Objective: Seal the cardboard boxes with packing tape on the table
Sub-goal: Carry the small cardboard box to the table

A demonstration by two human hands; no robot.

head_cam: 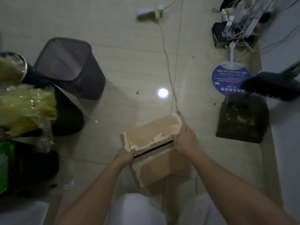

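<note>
Two bare hands are holding a cardboard box (155, 135) above the tiled floor (129, 54), in front of the person's light-clothed legs. The left hand (125, 157) is gripping the box's near left corner with its fingers curled round the edge, beside a strip of glossy clear tape lying over the torn top flap. The right hand (185, 142) is gripping the right end of the box, thumb on top and fingers wrapped down over the side. A thin dark line, the gap between the top flaps as far as can be told, is running between the two hands. The box edges are looking ragged and whitish. To the left, a dark mesh wastebasket (69, 67) is standing beside a bin stuffed with yellowish plastic bags (26, 109). To the right, a dustpan (241, 117) is lying on the floor, with a dark brush (272, 86) over its far end and a round blue hand fan (230, 75) just beyond. A power strip (148, 13) and cables are lying farther off
</note>
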